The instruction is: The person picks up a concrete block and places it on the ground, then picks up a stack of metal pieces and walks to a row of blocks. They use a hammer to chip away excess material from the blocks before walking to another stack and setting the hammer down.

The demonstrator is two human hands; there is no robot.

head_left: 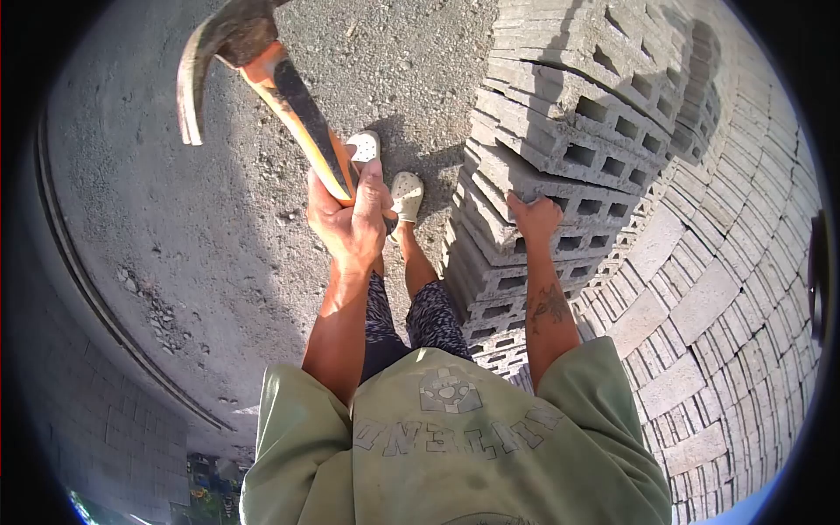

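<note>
Your left grip (350,214) is wrapped tight round the lower handle of the hammer (302,114), held up over the gravel with its claw (190,96) out to the left. Expect it to be stiff, sturdy and head-heavy; low on the handle is a sound place to hold, though dust could make it slick. Your right grip (535,217) has its fingers curled at the edge of the stack of blocks (560,175) — whether it pinches one or just rests there, you cannot tell. Those hollow blocks should be heavy, rough and brittle at the corners — best held by a thick wall.
</note>
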